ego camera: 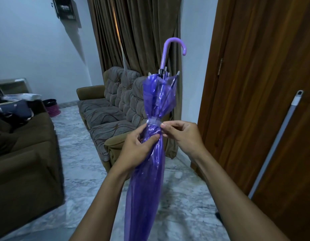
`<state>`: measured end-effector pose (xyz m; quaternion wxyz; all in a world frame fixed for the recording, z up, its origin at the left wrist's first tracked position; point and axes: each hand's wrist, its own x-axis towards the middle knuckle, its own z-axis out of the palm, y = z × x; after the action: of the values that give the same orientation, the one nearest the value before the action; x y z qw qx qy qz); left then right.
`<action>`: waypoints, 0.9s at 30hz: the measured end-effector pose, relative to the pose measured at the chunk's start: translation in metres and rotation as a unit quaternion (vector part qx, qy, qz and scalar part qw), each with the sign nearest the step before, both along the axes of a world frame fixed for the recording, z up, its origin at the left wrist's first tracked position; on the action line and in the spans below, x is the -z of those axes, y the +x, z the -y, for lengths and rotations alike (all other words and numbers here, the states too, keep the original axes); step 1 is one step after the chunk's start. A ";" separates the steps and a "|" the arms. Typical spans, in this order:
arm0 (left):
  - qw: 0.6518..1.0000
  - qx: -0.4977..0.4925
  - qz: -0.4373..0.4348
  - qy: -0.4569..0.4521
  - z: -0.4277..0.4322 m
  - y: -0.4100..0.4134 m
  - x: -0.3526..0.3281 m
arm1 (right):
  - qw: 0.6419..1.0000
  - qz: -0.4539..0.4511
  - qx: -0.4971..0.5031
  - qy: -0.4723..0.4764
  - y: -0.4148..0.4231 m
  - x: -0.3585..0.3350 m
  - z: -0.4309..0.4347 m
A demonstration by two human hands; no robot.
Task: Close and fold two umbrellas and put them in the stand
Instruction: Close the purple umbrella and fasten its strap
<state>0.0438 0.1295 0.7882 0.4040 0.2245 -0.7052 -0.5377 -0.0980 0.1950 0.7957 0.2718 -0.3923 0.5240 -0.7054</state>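
Note:
A closed purple translucent umbrella [147, 180] stands upright in front of me, its curved lilac handle [173, 47] pointing up. A pale strap [153, 121] wraps round its gathered canopy near the middle. My left hand [138, 145] grips the folded canopy just below the strap. My right hand [183, 136] pinches the strap's end at the umbrella's right side. No second umbrella and no stand can be made out in this view.
A patterned grey sofa [107, 115] stands behind the umbrella, a brown sofa [23, 162] with a dark bag on it to the left. Brown curtains hang at the back. A wooden door [255, 84] and a leaning pale pole [275, 143] are on the right. Marble floor lies below.

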 end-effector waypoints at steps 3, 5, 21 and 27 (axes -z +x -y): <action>0.997 0.048 -0.030 0.051 0.002 0.003 0.001 | 0.999 -0.048 0.017 0.012 -0.003 0.002 0.000; 0.993 0.074 -0.048 0.082 0.004 0.004 0.003 | 0.998 -0.047 0.001 0.030 -0.003 0.003 0.000; 0.976 -0.199 0.045 -0.079 -0.001 -0.007 0.005 | 0.992 -0.044 0.112 0.024 0.020 0.007 0.020; 0.972 -0.144 0.137 -0.123 0.005 0.003 0.008 | 0.982 -0.126 0.134 0.036 0.026 0.010 0.021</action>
<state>0.0472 0.1246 0.7807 0.4018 0.3438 -0.7747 -0.3467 -0.0722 0.1740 0.7860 0.1203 -0.3938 0.6267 -0.6616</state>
